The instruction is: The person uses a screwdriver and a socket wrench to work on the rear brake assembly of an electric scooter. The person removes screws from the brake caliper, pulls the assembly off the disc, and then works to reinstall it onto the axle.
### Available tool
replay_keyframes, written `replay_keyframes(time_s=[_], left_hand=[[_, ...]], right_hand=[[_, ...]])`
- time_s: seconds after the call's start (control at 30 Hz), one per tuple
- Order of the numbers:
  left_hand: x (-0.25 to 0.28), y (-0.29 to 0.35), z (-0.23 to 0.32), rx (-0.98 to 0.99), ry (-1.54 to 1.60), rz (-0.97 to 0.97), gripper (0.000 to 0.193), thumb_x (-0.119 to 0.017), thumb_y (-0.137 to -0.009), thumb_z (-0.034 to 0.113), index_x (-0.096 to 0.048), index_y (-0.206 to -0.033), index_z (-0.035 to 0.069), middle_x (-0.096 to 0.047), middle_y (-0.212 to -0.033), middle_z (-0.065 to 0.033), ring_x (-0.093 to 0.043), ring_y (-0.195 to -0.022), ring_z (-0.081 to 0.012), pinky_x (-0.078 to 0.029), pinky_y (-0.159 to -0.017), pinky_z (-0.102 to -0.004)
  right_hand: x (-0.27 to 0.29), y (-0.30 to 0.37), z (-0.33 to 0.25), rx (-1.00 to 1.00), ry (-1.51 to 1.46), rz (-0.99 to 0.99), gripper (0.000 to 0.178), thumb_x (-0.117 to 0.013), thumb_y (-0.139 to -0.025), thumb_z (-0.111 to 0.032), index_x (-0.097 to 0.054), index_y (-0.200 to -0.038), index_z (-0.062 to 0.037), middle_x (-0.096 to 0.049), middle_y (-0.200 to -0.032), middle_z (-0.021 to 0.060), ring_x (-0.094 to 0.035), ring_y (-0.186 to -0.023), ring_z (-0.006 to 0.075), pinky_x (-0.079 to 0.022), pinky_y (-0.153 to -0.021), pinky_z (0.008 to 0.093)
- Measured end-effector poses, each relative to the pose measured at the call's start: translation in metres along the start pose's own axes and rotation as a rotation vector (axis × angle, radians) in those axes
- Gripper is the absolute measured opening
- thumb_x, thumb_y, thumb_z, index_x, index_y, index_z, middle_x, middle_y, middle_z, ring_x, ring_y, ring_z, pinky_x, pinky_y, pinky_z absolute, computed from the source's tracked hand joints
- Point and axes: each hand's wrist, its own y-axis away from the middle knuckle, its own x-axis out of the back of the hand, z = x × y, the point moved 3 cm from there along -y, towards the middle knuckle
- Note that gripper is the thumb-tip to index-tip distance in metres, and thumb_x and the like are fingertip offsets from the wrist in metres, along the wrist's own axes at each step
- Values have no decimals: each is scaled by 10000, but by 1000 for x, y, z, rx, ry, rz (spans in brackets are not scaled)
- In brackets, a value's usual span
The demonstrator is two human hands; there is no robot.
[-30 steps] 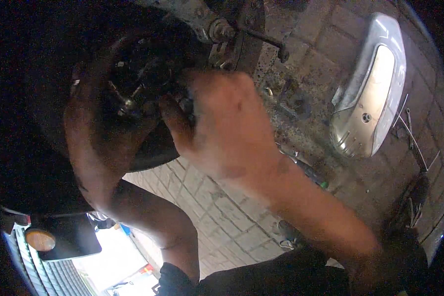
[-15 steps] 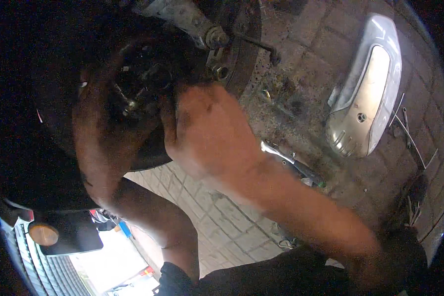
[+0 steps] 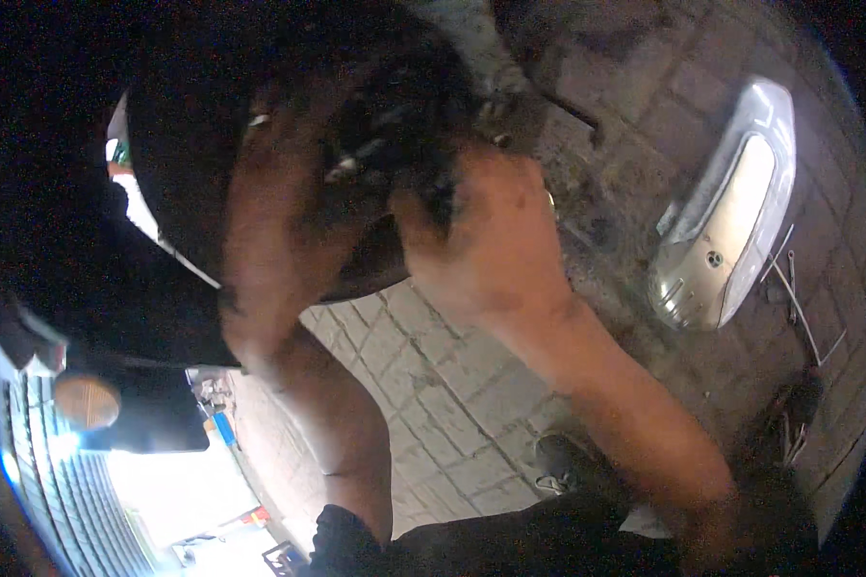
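Observation:
Both hands reach into a dark, round mechanical part (image 3: 390, 125) of a vehicle, with a small shiny metal piece (image 3: 351, 162) at its middle. My right hand (image 3: 500, 226) is at the part's right side, its fingers bent and its thumb drawn in toward them. Whatever lies between those fingers is too dark to make out. To the left of the part is my left hand (image 3: 284, 212), blurred and in shadow, its fingertips hidden against the dark metal.
A silver curved cover (image 3: 726, 207) lies on the paving at the right, beside thin metal rods (image 3: 797, 308). A dark rod (image 3: 570, 111) juts out at the top. Below stands a shoe (image 3: 560, 460). An orange reflector lens (image 3: 87, 402) is at lower left.
The view has shifted, so the part, both hands and the cover appear farther right. A long shiny tool seen beside my right wrist earlier no longer shows.

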Motion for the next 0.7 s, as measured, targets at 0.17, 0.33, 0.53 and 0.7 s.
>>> replay_keyframes(time_s=[0.17, 0.33, 0.53, 0.7], left_hand=[[-11, 15, -3, 31, 25, 86, 724, -649, -754, 96, -382, -1425, 145, -499, -1325, -193, -452, -1228, -403, -319, -1090, -474], [25, 16, 20, 148, -160, -42, 798, -639, -781, 136, -264, -1485, 118, -453, -1369, -216, -413, -1276, -405, -296, -1114, -486], [98, 78, 54, 356, 203, -97, 735, -649, -781, 157, -333, -1441, 80, -445, -1366, -196, -420, -1279, -369, -325, -1093, -479], [122, 60, 101, 135, 351, -196, 626, -648, -806, 187, -413, -1373, 65, -457, -1336, -199, -414, -1282, -361, -351, -1072, -445]], right_hand=[[-21, 2, 7, 10, 0, -67, 280, -633, -825, -175, -617, -1022, 22, -649, -936, 223, -601, -851, 425, -467, -788, 479], [-6, -11, 14, 176, -72, -122, 436, -662, -793, -227, -558, -1136, 20, -589, -1037, 234, -541, -959, 448, -453, -829, 502], [-38, 28, 30, 417, 247, -188, 519, -704, -750, -179, -515, -1201, -3, -567, -1109, 229, -545, -983, 426, -455, -858, 486], [-23, -5, 38, 301, 365, -360, 395, -711, -737, -218, -575, -1067, -50, -596, -988, 184, -581, -899, 368, -477, -791, 459]])
